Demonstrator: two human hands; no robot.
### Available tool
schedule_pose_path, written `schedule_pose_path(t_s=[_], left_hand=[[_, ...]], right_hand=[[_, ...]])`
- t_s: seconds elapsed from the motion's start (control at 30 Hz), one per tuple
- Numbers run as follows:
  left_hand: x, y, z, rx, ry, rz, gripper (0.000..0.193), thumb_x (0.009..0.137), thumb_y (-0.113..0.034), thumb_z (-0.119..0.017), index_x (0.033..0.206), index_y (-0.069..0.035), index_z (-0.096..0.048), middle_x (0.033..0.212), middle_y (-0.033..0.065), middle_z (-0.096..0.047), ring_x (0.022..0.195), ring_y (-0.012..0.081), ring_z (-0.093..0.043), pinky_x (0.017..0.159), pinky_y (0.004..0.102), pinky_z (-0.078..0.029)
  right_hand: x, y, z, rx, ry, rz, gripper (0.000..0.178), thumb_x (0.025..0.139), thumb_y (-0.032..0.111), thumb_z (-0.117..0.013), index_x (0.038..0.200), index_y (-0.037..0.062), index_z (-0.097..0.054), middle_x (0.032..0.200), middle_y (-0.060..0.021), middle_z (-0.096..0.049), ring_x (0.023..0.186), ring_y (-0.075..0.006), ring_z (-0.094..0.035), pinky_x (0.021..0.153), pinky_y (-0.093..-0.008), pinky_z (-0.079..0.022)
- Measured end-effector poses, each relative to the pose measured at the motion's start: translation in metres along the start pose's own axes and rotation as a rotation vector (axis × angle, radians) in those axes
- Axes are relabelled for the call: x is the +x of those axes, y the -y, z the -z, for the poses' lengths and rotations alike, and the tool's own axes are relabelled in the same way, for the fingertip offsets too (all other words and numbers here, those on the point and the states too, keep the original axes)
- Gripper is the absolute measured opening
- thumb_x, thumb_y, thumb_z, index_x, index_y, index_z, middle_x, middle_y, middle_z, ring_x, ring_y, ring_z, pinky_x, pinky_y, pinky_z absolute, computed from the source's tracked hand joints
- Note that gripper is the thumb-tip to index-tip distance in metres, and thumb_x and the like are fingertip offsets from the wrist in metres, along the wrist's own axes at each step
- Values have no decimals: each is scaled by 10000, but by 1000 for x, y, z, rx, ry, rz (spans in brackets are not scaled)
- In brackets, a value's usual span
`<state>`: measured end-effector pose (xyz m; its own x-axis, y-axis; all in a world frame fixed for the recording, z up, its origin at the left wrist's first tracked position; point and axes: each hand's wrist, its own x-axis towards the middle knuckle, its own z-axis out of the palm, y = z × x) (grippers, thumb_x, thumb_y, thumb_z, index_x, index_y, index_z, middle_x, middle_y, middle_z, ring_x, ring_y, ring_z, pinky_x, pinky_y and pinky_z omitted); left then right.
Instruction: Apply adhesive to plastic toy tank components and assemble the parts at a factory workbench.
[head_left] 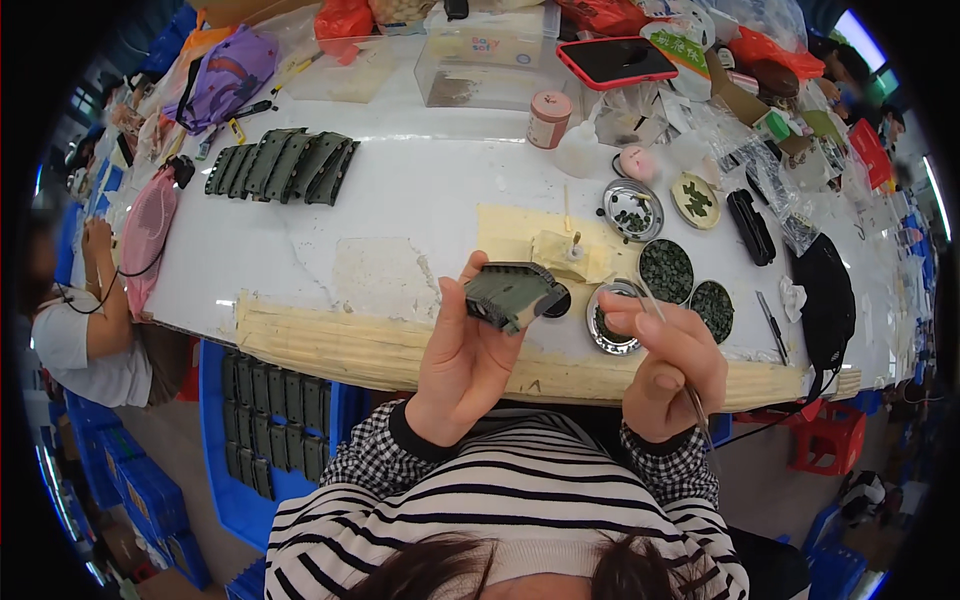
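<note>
My left hand point(462, 365) is closed around a dark green camouflage plastic model part point(508, 292), shaped like a vehicle hull, and holds it tilted above the table's front edge. My right hand point(672, 372) pinches a pair of thin metal tweezers point(699, 412). Whether the tweezer tips hold anything is too small to tell. Partly behind that hand sits a shiny round dish point(612, 344) of small green pieces. Beside it are two round tins point(666, 272) point(712, 310) filled with tiny dark green parts. A yellowish block point(570, 256) with a small upright nozzle stands just beyond the model part.
Similar green parts point(283, 165) lie in a row at the far left; more fill a blue crate point(222, 480) below the table. A silver dish point(633, 208), phone point(617, 62), black case point(750, 227) and black mask point(825, 300) lie rightward. Another person point(95, 340) sits left.
</note>
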<state>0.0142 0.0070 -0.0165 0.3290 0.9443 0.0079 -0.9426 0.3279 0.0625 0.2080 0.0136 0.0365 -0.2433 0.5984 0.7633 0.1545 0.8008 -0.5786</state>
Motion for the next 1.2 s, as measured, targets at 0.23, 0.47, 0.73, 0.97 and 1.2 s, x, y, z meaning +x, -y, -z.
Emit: schedule_pose_path(t_s=[0.23, 0.47, 0.73, 0.97, 1.2], left_hand=[[-11, 27, -10, 602, -16, -132, 941, 838, -387, -724, 1500, -259, -67, 1296, 131, -501, 1253, 266, -477, 1044, 427, -420], [-15, -10, 1, 690, 173, 637, 737, 855, -149, -709, 1435, 15, -284, 1201, 147, -590, 1114, 213, -587, 963, 338, -473], [-17, -2, -15, 854, 52, 486, 561, 924, 23, -529, 1419, -10, -268, 1166, 193, -604, 1069, 226, -620, 941, 346, -498], [-12, 11, -7, 1088, 48, 217, 465, 926, 44, -505, 1346, 8, -310, 1198, 162, -567, 1116, 202, -583, 952, 350, -492], [-14, 4, -3, 1132, 108, 239, 522, 925, 48, -500, 1395, -12, -279, 1202, 160, -557, 1116, 218, -589, 949, 359, -497]], right_hand=[[-17, -3, -32, 217, -144, -267, 473, 692, 173, -858, 963, 61, -487, 1072, -188, -617, 1022, -286, -636, 864, -367, -501], [-14, 2, 26, 471, 432, -523, 462, 687, 171, -867, 891, 100, -459, 1100, -216, -611, 1027, -254, -611, 881, -345, -477], [-17, -28, 75, -653, 50, -432, 247, 905, 237, -601, 985, 3, -596, 1029, -155, -607, 963, -319, -593, 945, -399, -432], [-30, -58, 61, -819, 147, -566, 101, 818, 47, -680, 903, 22, -631, 825, -104, -608, 664, -257, -608, 576, -336, -472], [-29, -63, 60, -834, 142, -543, 78, 819, 86, -683, 846, 35, -631, 781, -83, -610, 625, -267, -602, 571, -341, -465]])
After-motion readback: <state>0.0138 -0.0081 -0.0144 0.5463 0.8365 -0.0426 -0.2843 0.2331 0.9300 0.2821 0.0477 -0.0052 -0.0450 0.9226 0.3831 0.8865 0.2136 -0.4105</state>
